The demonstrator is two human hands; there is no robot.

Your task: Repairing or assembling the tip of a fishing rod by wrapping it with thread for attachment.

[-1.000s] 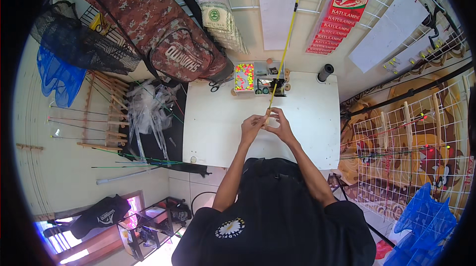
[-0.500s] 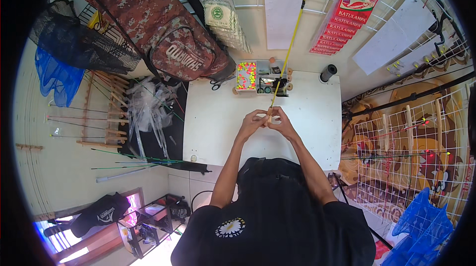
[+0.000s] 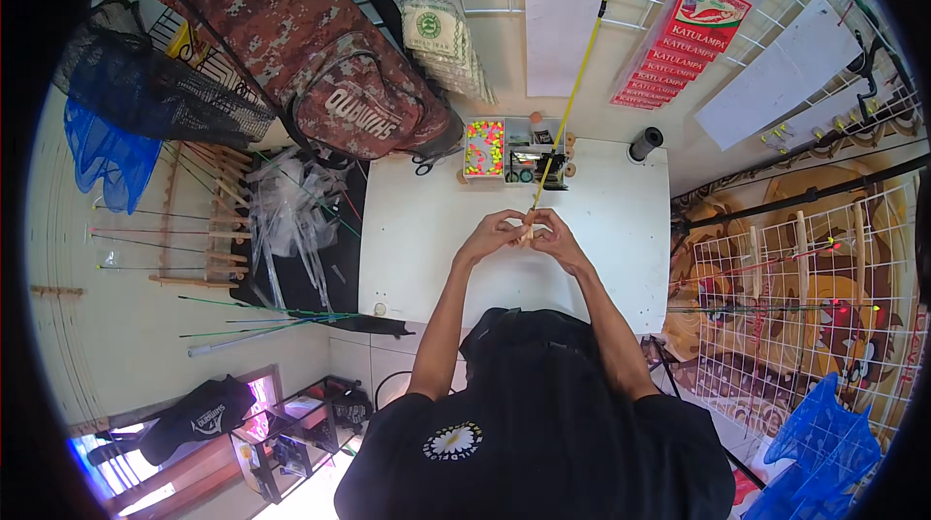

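Observation:
A thin yellow fishing rod point(image 3: 578, 83) with a dark band runs from my hands up past the wall at the back. My left hand point(image 3: 493, 237) and my right hand point(image 3: 558, 243) meet above the white table point(image 3: 436, 277), fingertips pinched together around the rod's near end. A small pale, wood-coloured piece shows between the fingers; its exact shape is too small to make out. Just beyond, and partly crossed by the rod, stands a compartment box point(image 3: 504, 171) with bright pink and yellow beads point(image 3: 484, 147) on its left side and small dark items on its right.
Scissors point(image 3: 424, 167) lie left of the box, and a black cylinder point(image 3: 645, 144) stands at the back right. A camouflage rod bag point(image 3: 359, 83) leans over the back left corner. Clear plastic bags point(image 3: 291, 205) lie left of the table. Bait packets point(image 3: 693, 30) hang from the wall grid.
Both hands stay at nearly the same spot with the rod, and the fingers have shifted slightly around its end. The whole view has moved a little.

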